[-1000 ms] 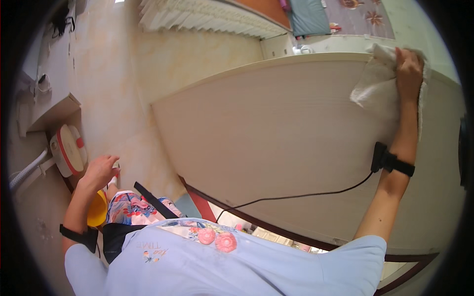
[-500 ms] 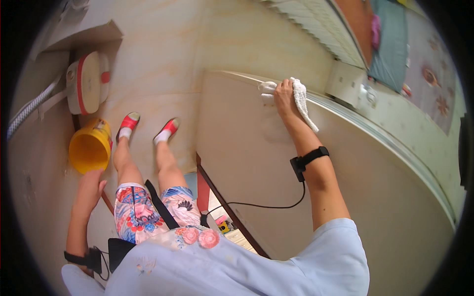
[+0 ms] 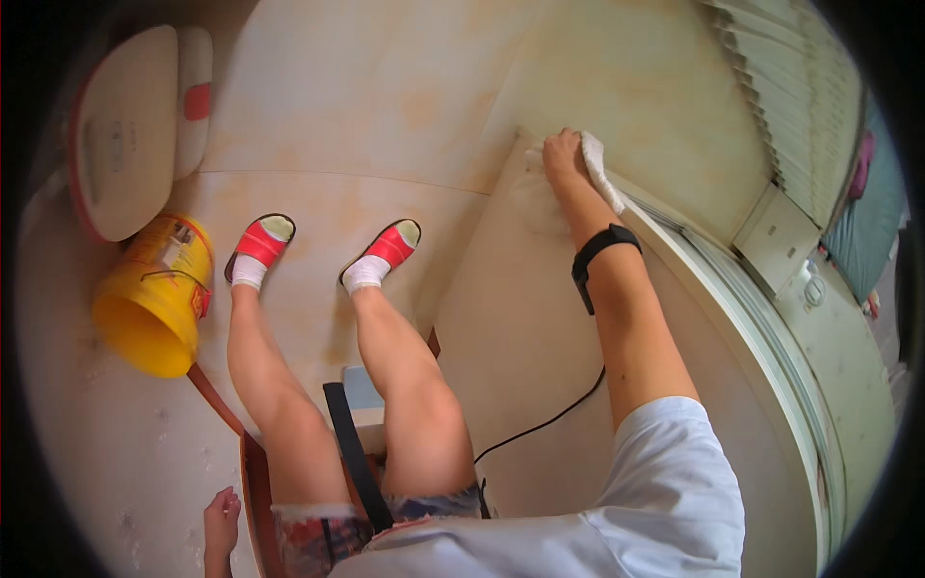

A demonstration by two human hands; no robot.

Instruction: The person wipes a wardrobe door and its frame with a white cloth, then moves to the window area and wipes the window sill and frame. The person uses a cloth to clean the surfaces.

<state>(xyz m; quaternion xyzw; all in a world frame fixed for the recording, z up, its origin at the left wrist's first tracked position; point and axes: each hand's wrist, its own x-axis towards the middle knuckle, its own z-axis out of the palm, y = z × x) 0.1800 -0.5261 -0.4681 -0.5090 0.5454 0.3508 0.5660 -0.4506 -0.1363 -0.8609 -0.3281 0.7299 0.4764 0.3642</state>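
Observation:
My right hand [image 3: 567, 159] is closed round a white cloth [image 3: 599, 171]. It presses the cloth at the far corner of a pale, door-like panel [image 3: 540, 385], and part of the cloth hangs out beside the wrist. The arm is stretched forward with a black band [image 3: 605, 246] at the wrist. My left hand [image 3: 223, 520] hangs low at the near left, away from the panel. Its fingers are curled in together, with nothing seen in them.
On the left, a yellow bucket [image 3: 159, 294] stands tilted-looking beside my red slippers [image 3: 265, 241]. Behind it is a white toilet with a red-edged lid [image 3: 130, 135]. A white box [image 3: 776, 236] and a pleated curtain [image 3: 800, 87] are at far right.
My view has shifted closer to the bucket and slippers. The left hand has dropped back towards the lower edge. The right hand keeps the cloth at the panel's far corner.

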